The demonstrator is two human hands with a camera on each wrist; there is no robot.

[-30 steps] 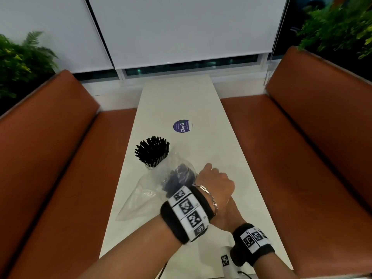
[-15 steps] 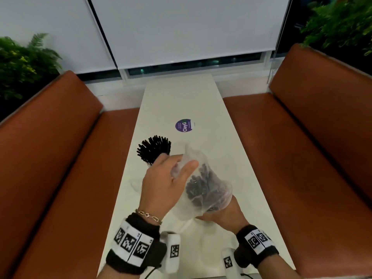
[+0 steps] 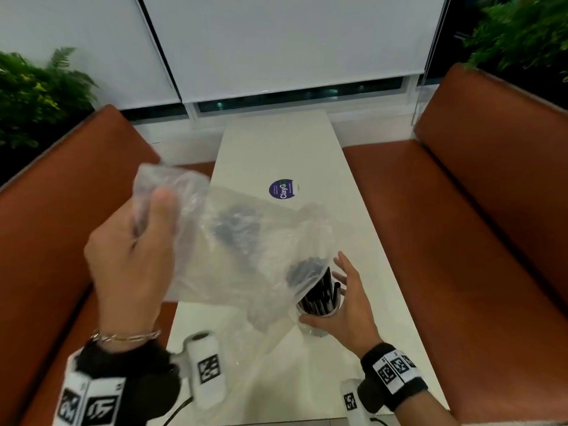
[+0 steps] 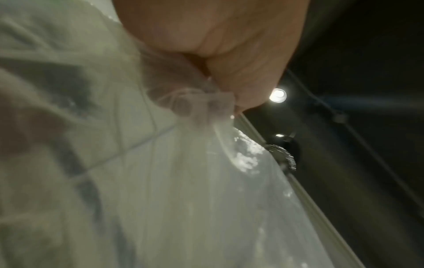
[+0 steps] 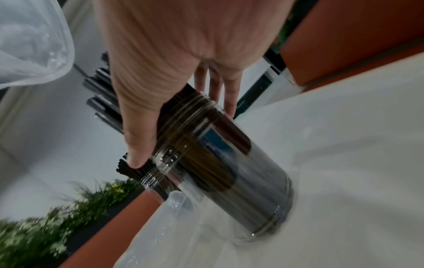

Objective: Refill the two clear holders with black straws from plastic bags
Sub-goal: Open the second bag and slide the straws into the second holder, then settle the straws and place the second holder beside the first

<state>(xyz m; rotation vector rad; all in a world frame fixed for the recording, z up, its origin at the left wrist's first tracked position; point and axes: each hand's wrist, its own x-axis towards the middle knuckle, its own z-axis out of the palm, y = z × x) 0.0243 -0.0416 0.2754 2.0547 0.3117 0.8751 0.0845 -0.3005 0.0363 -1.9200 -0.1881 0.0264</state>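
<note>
A corner of one clear plastic bag (image 3: 233,247) is pinched in the curled fingers of the left hand (image 3: 132,256), raised above the white table (image 3: 276,149). One clear holder (image 5: 229,163), packed with black straws (image 3: 319,293), is cupped by the right hand (image 3: 347,309), fingers straight, thumb against the rim. A second holder is only dimly seen through the bag.

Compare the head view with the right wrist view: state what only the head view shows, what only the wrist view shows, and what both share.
Only the head view shows the left hand gripping the lifted plastic bag and the round purple sticker. Only the right wrist view shows the holder's threaded rim and base on the table. Both show the right hand with straight fingers beside the clear holder of black straws.
</note>
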